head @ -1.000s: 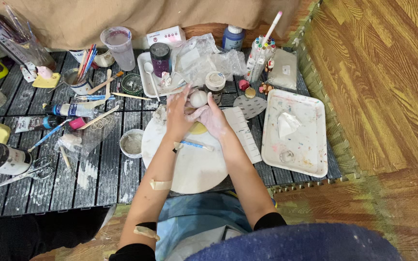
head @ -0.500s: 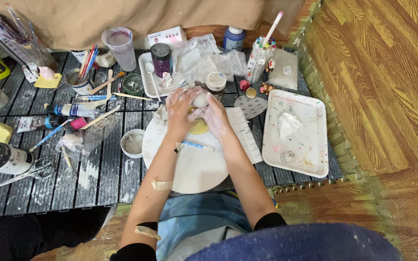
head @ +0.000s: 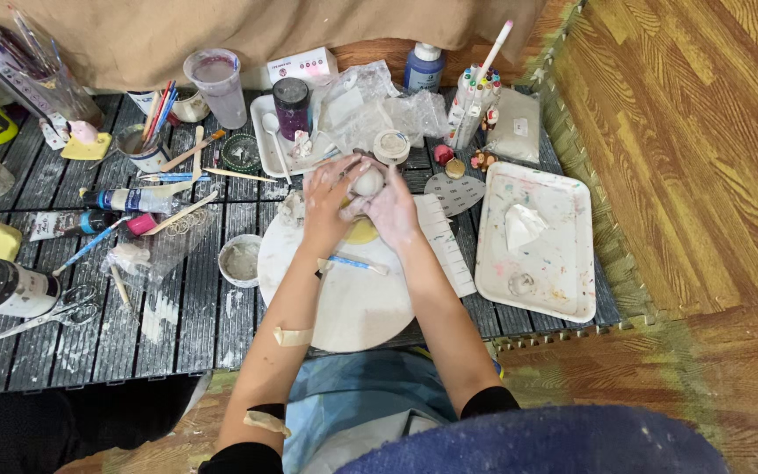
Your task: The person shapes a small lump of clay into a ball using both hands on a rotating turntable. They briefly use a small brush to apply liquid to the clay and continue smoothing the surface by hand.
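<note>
Both of my hands close around a small pale clay ball (head: 368, 182) above the far edge of a round white board (head: 344, 298). My left hand (head: 326, 202) cups the ball from the left, and my right hand (head: 390, 211) wraps it from the right and below. A yellow disc (head: 363, 233) lies on the board just under my hands. A blue-handled tool (head: 354, 262) rests on the board near my wrists. Both hands are dusted with white clay.
A white tray (head: 563, 290) smeared with paint, holding a crumpled tissue, sits to the right. A small bowl of grey slip (head: 240, 260) stands left of the board. Paint tubes, brushes, scissors (head: 41, 316), jars and a marker holder (head: 471, 110) crowd the dark slatted table.
My hands have stayed in place over the far edge of the board, shifting the clay ball slightly between them. Nothing else has moved.
</note>
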